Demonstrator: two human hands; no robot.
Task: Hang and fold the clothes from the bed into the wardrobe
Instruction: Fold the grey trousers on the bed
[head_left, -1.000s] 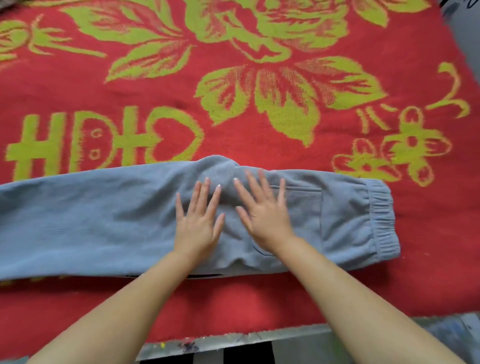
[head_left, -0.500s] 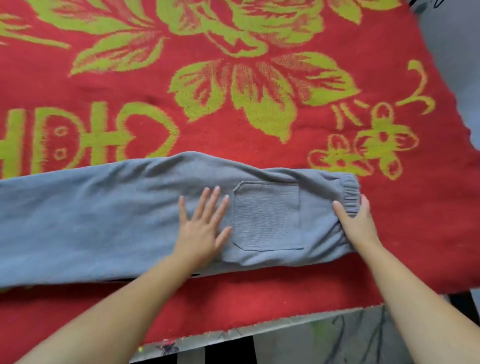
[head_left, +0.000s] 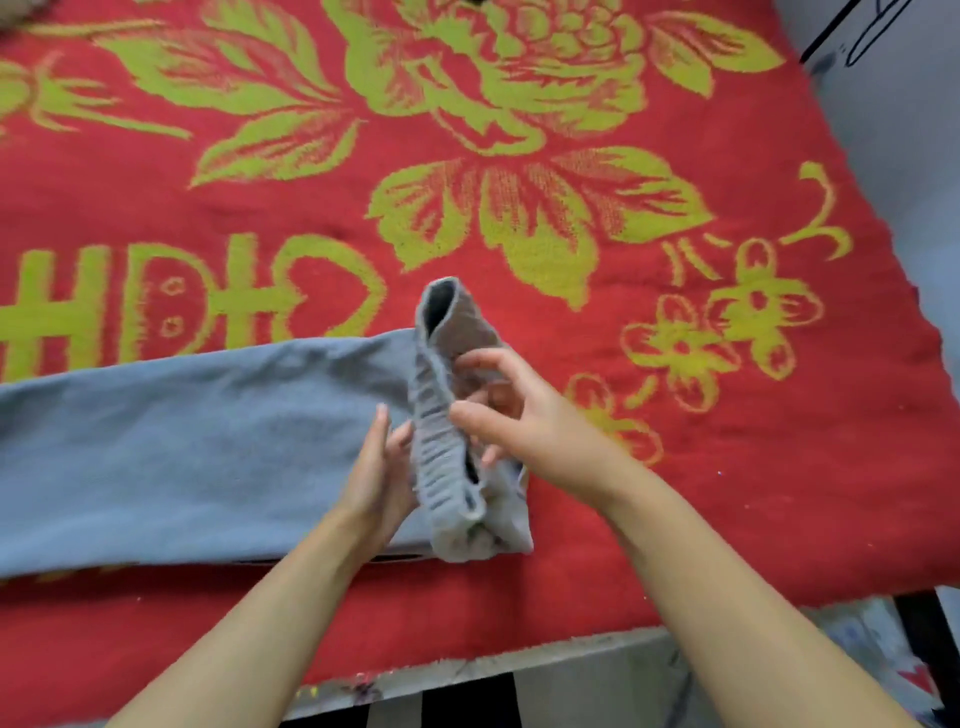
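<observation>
Closest to the camera, two bare arms reach up from the bottom edge, over the edge of the bed (head_left: 467, 670). The left hand (head_left: 376, 467) has straight fingers laid flat against the grey pants (head_left: 182, 447), just at 9 o'clock from the raised end. It grips nothing. The right hand (head_left: 514, 410) has its fingers curled around the stretchy waistband (head_left: 441, 431) and lifts it up off the bed. The thumb is on the near side; the other fingers go behind the cloth, so I cannot see how deep they reach.

The pants lie long-ways from 9 o'clock to 3 o'clock across the red blanket (head_left: 727, 493). The lifted end stands up between both hands. The rest runs off to 9 o'clock and is cut off by the picture edge, so the leg ends are hidden.

I think the fold will go toward 9 o'clock, over the flat left hand. The right hand is the one that has the cloth.

Farther away, at 12 o'clock, big green flowers (head_left: 519, 78) cover the blanket. The wardrobe is not in view.
</observation>
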